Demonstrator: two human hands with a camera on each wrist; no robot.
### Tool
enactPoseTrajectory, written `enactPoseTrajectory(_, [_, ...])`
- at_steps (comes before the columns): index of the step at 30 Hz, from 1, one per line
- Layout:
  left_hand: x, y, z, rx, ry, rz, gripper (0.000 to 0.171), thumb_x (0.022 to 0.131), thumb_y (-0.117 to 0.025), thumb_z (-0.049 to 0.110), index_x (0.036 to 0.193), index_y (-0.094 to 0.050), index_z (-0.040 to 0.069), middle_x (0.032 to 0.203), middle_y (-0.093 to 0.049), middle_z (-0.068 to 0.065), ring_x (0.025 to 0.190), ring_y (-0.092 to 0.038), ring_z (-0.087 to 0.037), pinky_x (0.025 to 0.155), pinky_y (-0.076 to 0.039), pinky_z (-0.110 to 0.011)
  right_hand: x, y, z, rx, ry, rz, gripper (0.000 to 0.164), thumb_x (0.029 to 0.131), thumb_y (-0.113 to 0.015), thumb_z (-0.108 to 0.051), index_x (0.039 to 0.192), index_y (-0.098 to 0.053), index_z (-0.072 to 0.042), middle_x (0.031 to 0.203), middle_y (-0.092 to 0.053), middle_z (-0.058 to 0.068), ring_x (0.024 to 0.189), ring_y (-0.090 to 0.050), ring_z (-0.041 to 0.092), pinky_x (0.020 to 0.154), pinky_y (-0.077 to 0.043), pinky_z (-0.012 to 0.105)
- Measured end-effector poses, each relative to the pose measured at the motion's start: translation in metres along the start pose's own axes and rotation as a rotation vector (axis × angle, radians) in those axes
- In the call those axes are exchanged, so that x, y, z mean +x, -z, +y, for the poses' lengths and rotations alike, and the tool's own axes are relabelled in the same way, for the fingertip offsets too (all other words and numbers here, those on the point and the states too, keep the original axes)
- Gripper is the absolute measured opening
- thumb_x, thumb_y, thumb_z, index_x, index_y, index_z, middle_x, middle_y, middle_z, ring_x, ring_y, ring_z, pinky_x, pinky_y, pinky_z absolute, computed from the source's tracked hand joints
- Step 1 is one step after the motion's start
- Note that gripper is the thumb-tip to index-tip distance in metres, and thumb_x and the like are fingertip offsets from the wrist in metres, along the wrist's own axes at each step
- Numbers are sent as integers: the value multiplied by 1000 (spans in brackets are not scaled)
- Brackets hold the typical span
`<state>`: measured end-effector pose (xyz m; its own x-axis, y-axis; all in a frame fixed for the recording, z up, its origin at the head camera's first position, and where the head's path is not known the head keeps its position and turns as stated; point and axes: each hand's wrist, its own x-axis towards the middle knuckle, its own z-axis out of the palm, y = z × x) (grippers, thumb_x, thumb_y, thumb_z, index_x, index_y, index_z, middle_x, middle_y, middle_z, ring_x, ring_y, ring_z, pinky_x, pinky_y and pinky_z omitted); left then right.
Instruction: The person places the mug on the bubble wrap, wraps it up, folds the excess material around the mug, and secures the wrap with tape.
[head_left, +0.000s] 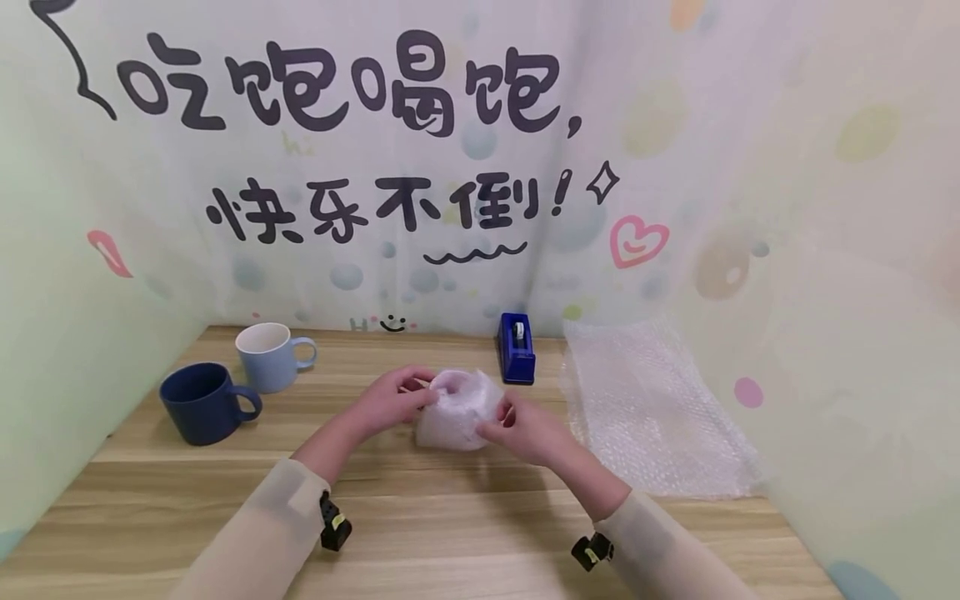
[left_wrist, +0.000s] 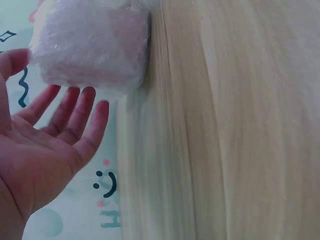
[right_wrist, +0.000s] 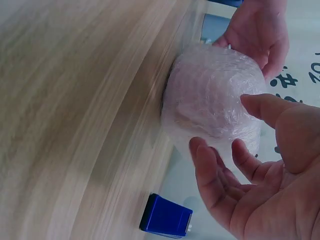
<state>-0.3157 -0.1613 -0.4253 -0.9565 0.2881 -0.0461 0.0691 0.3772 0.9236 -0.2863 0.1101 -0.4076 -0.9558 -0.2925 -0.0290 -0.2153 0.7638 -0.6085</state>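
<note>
- Clear bubble-wrapped, pale pinkish rounded bundle (head_left: 456,423): mid-scene, between your two hands, a round rim showing at its top; whether its base fully rests on the surface, you cannot tell.
- Your left hand (head_left: 392,402): at the bundle's left side; fingers spread and gently curved, thumb apart from them, tips at the wrap.
- Your right hand (head_left: 531,427): at the bundle's right side; thumb tip against the wrap, fingers bent and parted from the thumb.
- Pale wood-grain surface (head_left: 420,525): carries all the objects.
- Dark blue mug (head_left: 193,407): left, handle to the right.
- Light blue mug with white interior (head_left: 267,364): just beyond the dark one, handle also right.
- Blue tape dispenser (head_left: 517,354): far side, beyond the bundle and slightly right.
- Clear bubble-wrap sheet (head_left: 648,417): spread flat, right.
</note>
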Motion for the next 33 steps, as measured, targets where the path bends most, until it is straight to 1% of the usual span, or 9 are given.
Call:
enactPoseTrajectory(4, [-9,3,1,-20,57,-69,60,106,-72,33,160,-53,18,133,-63,-21,106,-70,-31,78,-68,-46,1,2,0,59,-49,-10,36,99,-82,-36,101,-55,-13,81,-67,6,64,-65,19,55,-49,30])
enactPoseTrajectory(7, [-12,4,2,-55,83,-116,69,105,-74,29,166,-45,20,131,-61,-22,100,-70,-32,74,-68,-46,4,2,-1,76,-72,-22,34,101,-80,-34,103,-54,-13,81,-70,10,57,-67,19,51,-51,30])
enactPoseTrajectory(9, [-12,4,2,-68,92,-116,72,105,-75,30,168,-42,20,130,-62,-22,96,-72,-33,72,-68,-45,8,2,0,91,-74,-14,32,102,-79,-31,106,-54,-12,85,-73,14,55,-67,19,51,-54,32])
enactPoseTrajectory(15, [1,-3,-1,-104,87,-17,74,107,-73,31,172,-37,18,123,-66,-21,87,-78,-29,75,-70,-45,34,0,4,180,-90,51,28,105,-76,-24,111,-54,-7,91,-77,23,57,-72,19,64,-67,45])
enactPoseTrajectory(18, [14,-10,2,-128,60,50,72,109,-71,25,171,-37,15,120,-67,-22,88,-80,-30,82,-70,-46,52,-1,5,260,-112,108,25,106,-73,-17,115,-55,-3,92,-77,25,64,-77,27,68,-69,45])
enactPoseTrajectory(22, [31,-17,8,-83,50,153,68,109,-70,23,169,-40,10,125,-69,-25,102,-80,-32,94,-68,-46,76,0,5,321,-149,158,28,106,-70,-13,126,-57,1,95,-77,23,83,-83,39,76,-70,44])
enactPoseTrajectory(25, [41,-18,11,-18,54,207,67,109,-66,24,168,-39,5,143,-66,-28,124,-73,-38,107,-62,-48,90,3,4,294,-157,159,38,105,-67,-12,138,-57,3,103,-77,20,92,-83,36,81,-69,41])
enactPoseTrajectory(29, [52,-18,12,-7,49,214,69,110,-61,20,169,-33,1,165,-51,-28,151,-53,-45,124,-48,-55,103,6,2,210,-146,157,54,102,-65,-12,153,-53,3,119,-75,16,100,-76,26,85,-63,35])
enactPoseTrajectory(33, [63,-19,8,-46,22,198,70,108,-60,14,170,-31,0,172,-41,-26,162,-38,-45,131,-36,-58,112,6,1,210,-145,155,61,102,-64,-14,160,-49,1,136,-72,17,114,-69,26,95,-59,38])
